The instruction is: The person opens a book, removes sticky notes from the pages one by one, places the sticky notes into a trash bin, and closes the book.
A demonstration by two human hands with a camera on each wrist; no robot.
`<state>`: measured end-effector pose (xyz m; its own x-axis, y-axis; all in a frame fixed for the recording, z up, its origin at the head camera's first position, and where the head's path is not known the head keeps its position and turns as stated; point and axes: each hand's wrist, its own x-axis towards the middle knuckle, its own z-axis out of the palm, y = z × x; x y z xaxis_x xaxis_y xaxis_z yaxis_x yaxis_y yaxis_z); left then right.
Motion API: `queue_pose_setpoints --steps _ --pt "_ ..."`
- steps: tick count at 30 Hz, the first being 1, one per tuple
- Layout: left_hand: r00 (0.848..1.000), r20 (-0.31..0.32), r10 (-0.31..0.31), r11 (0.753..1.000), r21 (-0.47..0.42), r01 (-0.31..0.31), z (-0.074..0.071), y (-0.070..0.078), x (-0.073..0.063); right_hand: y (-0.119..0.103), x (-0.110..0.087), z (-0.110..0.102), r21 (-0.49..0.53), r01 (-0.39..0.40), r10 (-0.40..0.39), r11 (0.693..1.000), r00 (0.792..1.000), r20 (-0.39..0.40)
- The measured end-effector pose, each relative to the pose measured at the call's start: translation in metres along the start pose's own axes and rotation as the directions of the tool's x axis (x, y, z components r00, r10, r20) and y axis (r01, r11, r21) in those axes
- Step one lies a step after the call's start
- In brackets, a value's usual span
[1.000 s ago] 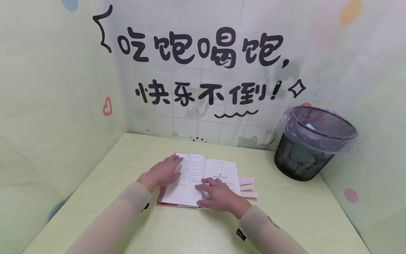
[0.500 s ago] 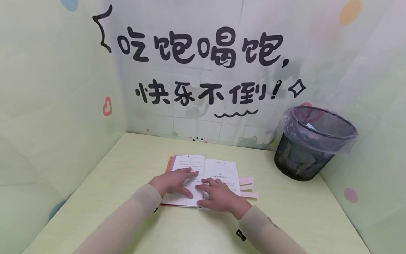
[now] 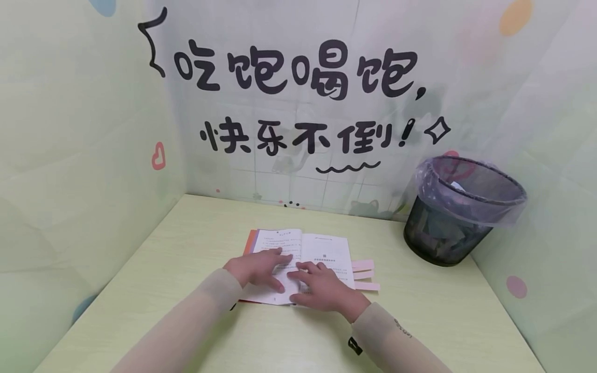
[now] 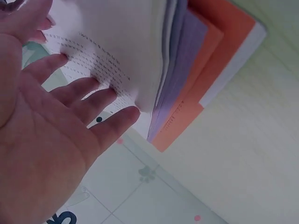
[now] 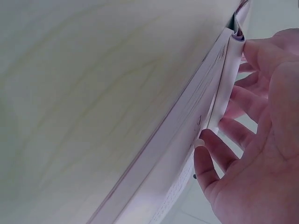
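Note:
An open book [image 3: 333,251] with printed white pages lies on the table in the head view. My left hand [image 3: 258,268] rests across its left page, fingers spread and pointing toward the spine. Close to the spine, my right hand [image 3: 324,287] touches the lower part of the right page with spread fingers. In the left wrist view, the orange cover flap [image 4: 229,28] and a purple sheet [image 4: 184,56] stick out past the page edges. Several pink paper tabs [image 3: 364,274] project from the right side. My right hand [image 5: 261,135] sits along the book's thick page block [image 5: 154,149] in its wrist view.
A dark waste bin [image 3: 443,228] with a translucent purple liner [image 3: 501,210] stands at the back right of the pale wooden table [image 3: 210,217]. Printed fabric walls [image 3: 303,109] with black lettering enclose the table at the back and both sides.
My left hand has slid right from the book's outer left edge onto the left page, uncovering the orange and purple border. My right hand has stayed in place.

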<state>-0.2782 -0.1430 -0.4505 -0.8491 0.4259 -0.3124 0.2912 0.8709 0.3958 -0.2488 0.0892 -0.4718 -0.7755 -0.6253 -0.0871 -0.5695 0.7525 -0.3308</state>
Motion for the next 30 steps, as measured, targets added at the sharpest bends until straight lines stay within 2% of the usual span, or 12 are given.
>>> queue_pose_setpoints --steps 5,10,14,16,18,19,21,23,26,28,30 --pt "0.999 0.029 -0.014 1.0 0.017 0.013 0.0 0.003 0.003 -0.001 -0.001 -0.001 0.018 0.002 -0.003 1.0 1.0 0.01" --pt "1.0 0.011 -0.001 0.999 0.039 0.001 0.0 0.009 0.004 0.003 0.0 -0.005 0.029 0.009 -0.01 1.0 1.0 0.021" --pt "1.0 0.007 -0.005 0.999 0.034 0.005 0.0 0.011 0.004 0.01 0.002 -0.01 0.091 0.017 -0.019 0.996 1.0 0.02" --pt "1.0 0.007 -0.009 1.0 0.021 0.009 0.001 0.011 0.005 0.016 0.003 -0.012 0.095 -0.012 0.013 0.995 1.0 -0.012" --pt "1.0 0.005 -0.017 1.0 0.007 0.017 0.001 0.012 0.005 0.022 0.003 -0.015 0.072 -0.085 0.089 0.994 0.994 -0.063" --pt "1.0 0.004 -0.019 1.0 0.004 0.019 0.001 0.012 0.004 0.026 0.004 -0.016 0.055 -0.138 0.143 0.989 0.985 -0.093" --pt "1.0 0.002 -0.026 1.0 0.0 0.026 0.002 0.013 0.004 0.034 0.003 -0.02 0.037 -0.266 0.268 0.963 0.952 -0.148" --pt "0.999 0.001 -0.035 0.999 0.004 0.035 0.002 0.014 0.004 0.043 0.003 -0.023 0.031 -0.392 0.391 0.919 0.902 -0.182" --pt "0.999 -0.002 -0.046 0.999 0.012 0.046 0.004 0.014 0.004 0.056 0.002 -0.026 0.028 -0.525 0.52 0.851 0.833 -0.187" --pt "0.999 -0.002 -0.05 0.999 0.015 0.05 0.004 0.013 0.004 0.064 0.0 -0.026 0.019 -0.572 0.567 0.82 0.807 -0.168" --pt "0.999 -0.002 -0.053 0.998 0.013 0.053 0.005 0.013 0.004 0.069 -0.001 -0.025 0.017 -0.586 0.582 0.81 0.8 -0.149"
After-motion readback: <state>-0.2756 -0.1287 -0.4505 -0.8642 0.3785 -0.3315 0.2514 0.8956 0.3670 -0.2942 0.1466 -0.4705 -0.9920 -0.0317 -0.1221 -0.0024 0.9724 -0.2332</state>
